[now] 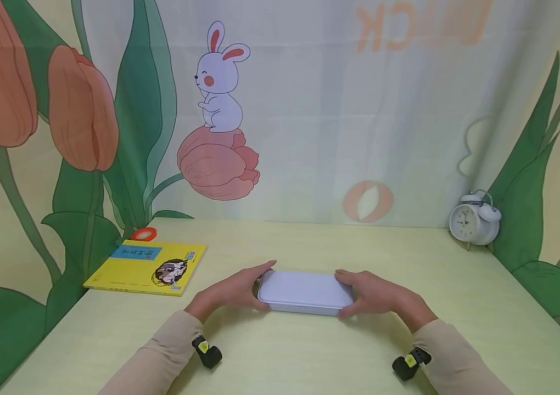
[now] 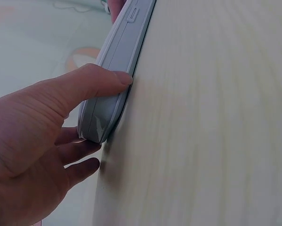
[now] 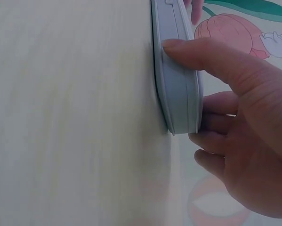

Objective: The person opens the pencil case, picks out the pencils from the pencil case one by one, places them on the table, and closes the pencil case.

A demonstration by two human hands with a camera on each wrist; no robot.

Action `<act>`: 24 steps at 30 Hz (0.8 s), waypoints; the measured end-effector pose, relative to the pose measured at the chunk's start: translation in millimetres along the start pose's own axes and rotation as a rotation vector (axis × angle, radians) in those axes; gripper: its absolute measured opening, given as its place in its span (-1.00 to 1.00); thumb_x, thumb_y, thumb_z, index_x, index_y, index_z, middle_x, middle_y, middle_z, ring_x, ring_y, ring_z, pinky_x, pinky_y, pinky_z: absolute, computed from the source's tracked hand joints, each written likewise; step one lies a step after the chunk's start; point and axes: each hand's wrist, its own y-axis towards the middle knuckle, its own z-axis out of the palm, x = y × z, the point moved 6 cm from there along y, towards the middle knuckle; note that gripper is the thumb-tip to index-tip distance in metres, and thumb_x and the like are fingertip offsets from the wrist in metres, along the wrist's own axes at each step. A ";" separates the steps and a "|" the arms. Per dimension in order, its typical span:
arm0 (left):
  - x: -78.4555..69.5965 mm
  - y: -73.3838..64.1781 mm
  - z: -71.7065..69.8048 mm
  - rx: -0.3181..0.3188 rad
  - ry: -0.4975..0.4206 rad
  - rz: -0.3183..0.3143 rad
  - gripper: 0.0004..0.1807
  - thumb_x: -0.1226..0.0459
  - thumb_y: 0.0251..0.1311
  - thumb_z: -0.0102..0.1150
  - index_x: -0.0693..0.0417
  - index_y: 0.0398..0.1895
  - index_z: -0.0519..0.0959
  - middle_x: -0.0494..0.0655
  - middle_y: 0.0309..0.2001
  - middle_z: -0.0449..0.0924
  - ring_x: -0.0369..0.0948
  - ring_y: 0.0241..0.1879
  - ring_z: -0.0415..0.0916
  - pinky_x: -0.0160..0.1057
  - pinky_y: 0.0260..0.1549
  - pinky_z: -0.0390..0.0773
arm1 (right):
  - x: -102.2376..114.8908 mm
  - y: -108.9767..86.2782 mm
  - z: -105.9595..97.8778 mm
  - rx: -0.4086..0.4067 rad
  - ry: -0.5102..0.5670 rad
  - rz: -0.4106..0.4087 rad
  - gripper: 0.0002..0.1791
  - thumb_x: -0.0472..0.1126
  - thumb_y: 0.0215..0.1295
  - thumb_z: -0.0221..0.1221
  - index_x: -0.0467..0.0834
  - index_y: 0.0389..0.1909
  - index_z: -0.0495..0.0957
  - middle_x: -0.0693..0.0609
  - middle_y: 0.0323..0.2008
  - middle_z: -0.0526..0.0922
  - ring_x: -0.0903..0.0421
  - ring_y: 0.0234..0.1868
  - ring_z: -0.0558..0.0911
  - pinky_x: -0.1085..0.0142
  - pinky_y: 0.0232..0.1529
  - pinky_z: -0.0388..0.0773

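Note:
A flat, pale lavender case (image 1: 307,289) with rounded corners lies lengthwise across the middle of the table (image 1: 300,354). My left hand (image 1: 240,288) grips its left end, thumb on the near side and fingers around the far side. At the opposite end, my right hand (image 1: 376,293) holds it the same way. The left wrist view shows the thumb pressed on the side of the case (image 2: 117,56), where a seam and a small raised tab show. In the right wrist view, the right thumb presses the same long side.
To the left lies a yellow book (image 1: 136,274) with a blue label. Behind it sits a small red ring (image 1: 144,235). A white twin-bell alarm clock (image 1: 472,222) stands at the back right. A printed curtain (image 1: 304,109) with tulips and a rabbit hangs behind the table.

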 end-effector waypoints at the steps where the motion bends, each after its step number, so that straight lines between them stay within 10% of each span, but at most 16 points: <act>1: 0.8 0.3 0.1 -0.003 0.001 -0.003 0.15 0.16 0.02 0.55 0.09 0.60 0.01 0.07 0.49 0.20 -0.05 0.43 0.18 -0.01 0.39 0.18 | -0.5 0.0 -0.5 -0.005 0.009 -0.004 0.07 0.07 0.04 0.49 -0.44 0.42 0.23 -0.32 0.42 0.28 -0.21 0.42 0.28 -0.06 0.39 0.22; 24: -5.8 0.5 -1.9 -0.029 -0.037 0.031 0.00 0.21 -0.07 0.60 -0.02 0.40 0.15 0.07 0.36 0.37 -0.07 0.29 0.35 -0.03 0.31 0.32 | -4.2 0.8 -3.5 -0.022 0.025 -0.078 -0.03 0.00 0.01 0.51 -0.46 0.34 0.35 -0.30 0.31 0.44 -0.18 0.32 0.43 -0.06 0.32 0.33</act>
